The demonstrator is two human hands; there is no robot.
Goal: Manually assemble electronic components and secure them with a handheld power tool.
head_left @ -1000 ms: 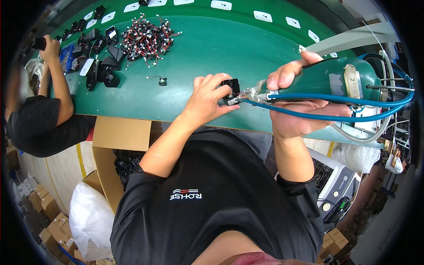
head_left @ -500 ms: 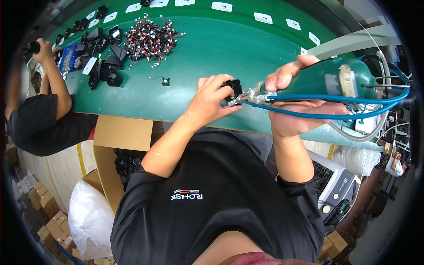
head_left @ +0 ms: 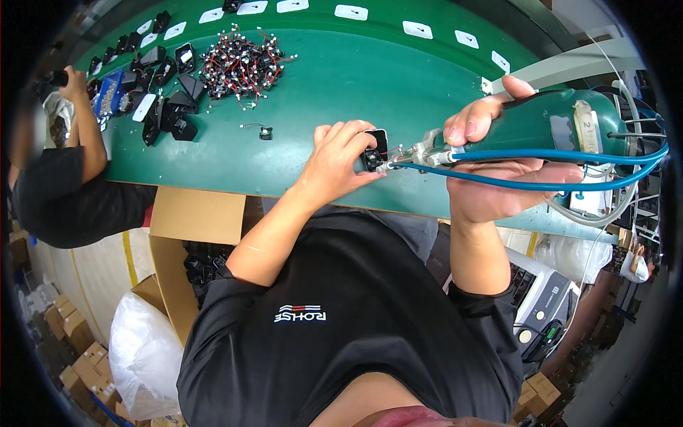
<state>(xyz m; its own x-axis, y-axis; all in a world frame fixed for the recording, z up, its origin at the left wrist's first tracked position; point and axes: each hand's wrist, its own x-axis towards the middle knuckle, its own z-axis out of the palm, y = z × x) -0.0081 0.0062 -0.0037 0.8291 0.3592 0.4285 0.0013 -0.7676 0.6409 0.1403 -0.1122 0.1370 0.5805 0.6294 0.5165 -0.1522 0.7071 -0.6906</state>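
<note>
My left hand [head_left: 333, 158] pinches a small black plastic housing [head_left: 377, 141] against the green tabletop. Its open side shows wires and a small part inside, partly covered by my fingers. In my right hand [head_left: 487, 191] lies a green power screwdriver [head_left: 530, 121] with a metal nose and blue hoses. The fingers wrap round its body, and its tip points left at the housing, very near its right edge. Whether the tip touches is too small to tell. A single small circuit part with a wire [head_left: 265, 133] lies left of my left hand.
A heap of red-and-black wired parts [head_left: 243, 67] lies at the back left. Black housings [head_left: 178, 114] and a blue tray [head_left: 109, 92] sit beside it. Another person's arm [head_left: 89, 135] is at far left. A cardboard box [head_left: 196, 217] stands below the table edge.
My right hand has drawn the screwdriver a little to the right, away from the housing. The housing's open side now shows more; my left hand has barely moved.
</note>
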